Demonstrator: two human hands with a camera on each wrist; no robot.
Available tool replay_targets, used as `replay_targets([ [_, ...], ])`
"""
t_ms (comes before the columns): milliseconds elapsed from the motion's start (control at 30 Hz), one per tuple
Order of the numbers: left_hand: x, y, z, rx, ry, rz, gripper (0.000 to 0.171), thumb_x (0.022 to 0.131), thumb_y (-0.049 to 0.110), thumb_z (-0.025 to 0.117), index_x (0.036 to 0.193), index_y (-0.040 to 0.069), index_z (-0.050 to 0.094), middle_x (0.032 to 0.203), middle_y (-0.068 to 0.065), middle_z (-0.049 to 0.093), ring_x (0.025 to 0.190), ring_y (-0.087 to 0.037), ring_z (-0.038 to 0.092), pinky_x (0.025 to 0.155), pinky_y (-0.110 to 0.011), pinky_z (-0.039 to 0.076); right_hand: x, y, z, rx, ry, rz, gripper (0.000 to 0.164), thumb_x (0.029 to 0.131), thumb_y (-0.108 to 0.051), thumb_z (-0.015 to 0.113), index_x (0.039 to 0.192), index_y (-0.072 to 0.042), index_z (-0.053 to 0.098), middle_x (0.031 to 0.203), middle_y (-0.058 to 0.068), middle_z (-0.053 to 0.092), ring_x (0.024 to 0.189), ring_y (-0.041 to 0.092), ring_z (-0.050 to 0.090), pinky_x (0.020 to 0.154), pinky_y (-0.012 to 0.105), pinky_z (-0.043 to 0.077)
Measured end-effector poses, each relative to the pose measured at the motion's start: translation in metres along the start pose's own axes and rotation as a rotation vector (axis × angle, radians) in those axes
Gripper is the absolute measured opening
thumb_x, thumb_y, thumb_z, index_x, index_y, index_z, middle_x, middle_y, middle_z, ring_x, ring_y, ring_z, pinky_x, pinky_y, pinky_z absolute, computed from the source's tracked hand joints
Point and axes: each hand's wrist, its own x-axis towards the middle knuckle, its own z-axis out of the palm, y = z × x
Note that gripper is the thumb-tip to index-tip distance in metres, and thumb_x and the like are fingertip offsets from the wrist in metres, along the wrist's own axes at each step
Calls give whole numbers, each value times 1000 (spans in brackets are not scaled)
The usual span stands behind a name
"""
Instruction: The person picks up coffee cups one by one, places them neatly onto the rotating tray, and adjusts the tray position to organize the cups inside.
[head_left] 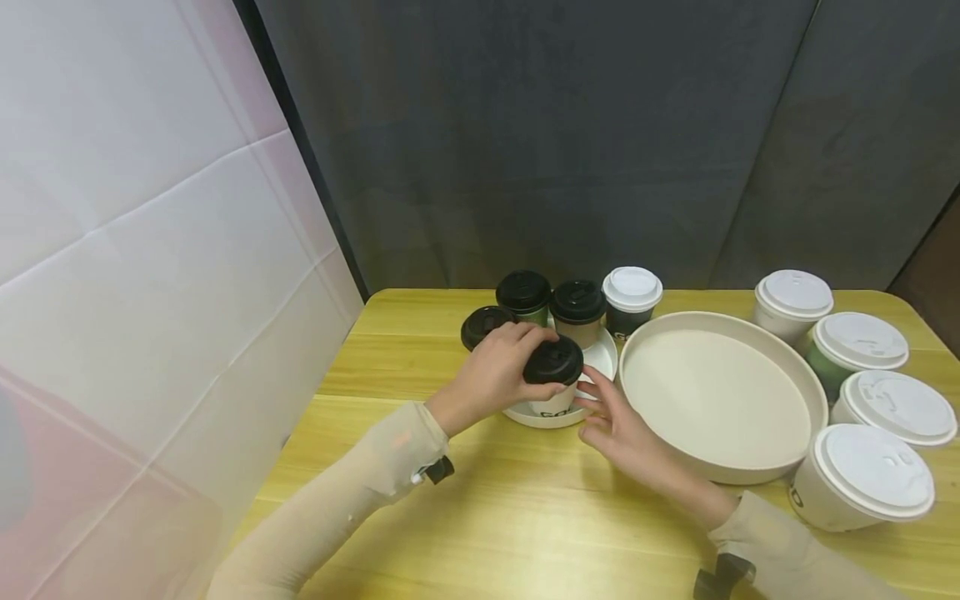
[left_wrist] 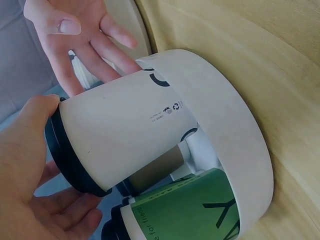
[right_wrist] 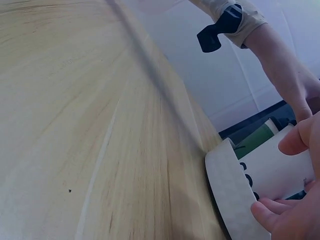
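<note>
Left hand pinches the black lid of the white cup, at 6 o'clock inside the small tray; right hand is loosely spread at the cup's 4 o'clock, contact unclear. Risk, judged: lid-only hold may pop the lid, or the base (hidden) may catch the rim; a push toward 1 o'clock may knock the brown cup. Room: bare tray floor at 3, open table at 6, large tray crowding beyond 3.

You can pass over the wooden tabletop to the small round tray's near side; the green cup and brown cup block behind, the large round tray rightward.
</note>
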Motion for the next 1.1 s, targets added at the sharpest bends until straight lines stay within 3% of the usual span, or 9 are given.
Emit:
replay_targets([
  [700,-6,2,2,-3,17,-20,71,77,57,77,131,16,56,124,-3,66,109,-21,61,98,-38,52,-1,-1,3,-10,13,2,83,90,0,56,159,-10,10,156,26,33,141,44,41,111,60,40],
  [1100,-8,5,4,31,6,-17,73,82,57,73,136,12,51,128,-5,61,110,-22,56,98,-35,52,-3,-1,3,-29,20,-18,82,89,4,55,158,-6,12,156,28,32,140,45,42,110,58,42],
])
